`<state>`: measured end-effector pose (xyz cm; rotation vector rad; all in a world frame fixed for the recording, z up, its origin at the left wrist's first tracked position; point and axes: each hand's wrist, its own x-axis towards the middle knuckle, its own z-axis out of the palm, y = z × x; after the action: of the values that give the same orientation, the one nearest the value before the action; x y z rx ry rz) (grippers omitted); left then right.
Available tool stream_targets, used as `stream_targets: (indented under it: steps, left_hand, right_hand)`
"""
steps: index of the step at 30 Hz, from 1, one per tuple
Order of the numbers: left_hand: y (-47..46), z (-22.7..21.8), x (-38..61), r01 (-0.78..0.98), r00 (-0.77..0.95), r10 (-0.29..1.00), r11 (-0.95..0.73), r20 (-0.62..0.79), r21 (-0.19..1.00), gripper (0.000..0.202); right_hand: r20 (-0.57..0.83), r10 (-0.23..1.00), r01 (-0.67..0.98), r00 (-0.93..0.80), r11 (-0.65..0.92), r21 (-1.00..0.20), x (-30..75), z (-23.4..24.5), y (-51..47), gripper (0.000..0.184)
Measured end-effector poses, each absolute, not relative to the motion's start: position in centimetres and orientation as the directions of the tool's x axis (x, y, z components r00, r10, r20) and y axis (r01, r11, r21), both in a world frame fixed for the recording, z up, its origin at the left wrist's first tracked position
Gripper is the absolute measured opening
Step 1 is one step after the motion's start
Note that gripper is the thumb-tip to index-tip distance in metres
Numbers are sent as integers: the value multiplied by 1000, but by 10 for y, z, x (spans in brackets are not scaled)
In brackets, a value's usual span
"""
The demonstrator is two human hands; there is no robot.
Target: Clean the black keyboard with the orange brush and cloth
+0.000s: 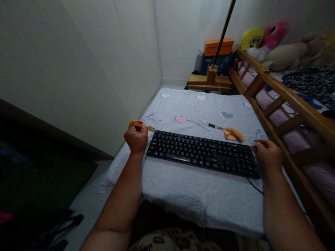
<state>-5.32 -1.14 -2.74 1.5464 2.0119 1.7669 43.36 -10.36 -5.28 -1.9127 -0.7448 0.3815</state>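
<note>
A black keyboard (202,153) lies across a pale blanket (199,195) with heart prints. My left hand (136,137) is closed in a fist round a small orange-handled tool (141,124), just off the keyboard's left end. My right hand (266,155) rests at the keyboard's right edge, fingers curled against it; I cannot make out anything in them. Beyond the keyboard lie a metal tool with a dark grip (209,124) and a crumpled orange cloth (233,134).
A wooden bed frame (277,104) runs along the right, with plush toys (264,36) on the mattress. A wooden stand with a dark pole (211,78) and an orange box (218,46) sit at the far end. A white wall is at left. The keyboard's cable (255,187) trails off at right.
</note>
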Motion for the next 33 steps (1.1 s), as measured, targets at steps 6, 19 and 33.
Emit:
stream_targets:
  steps: [6,19,33]
  left_hand:
    - [-17,-23,-34,191,-433,839,-271,329,944,21]
    - [-27,-27,8,102,-218,960,-157,176,982,30]
    - [-27,-25,-11,521,-367,851,-147,376,841,12]
  right_hand:
    - [77,647,344,759,-297,-891,435,-54,-102,18]
    - [79,637,322,766,-275,-906,444,-61,-99,32]
    - [90,644,318,760,-248,-915,448,-67,-99,33]
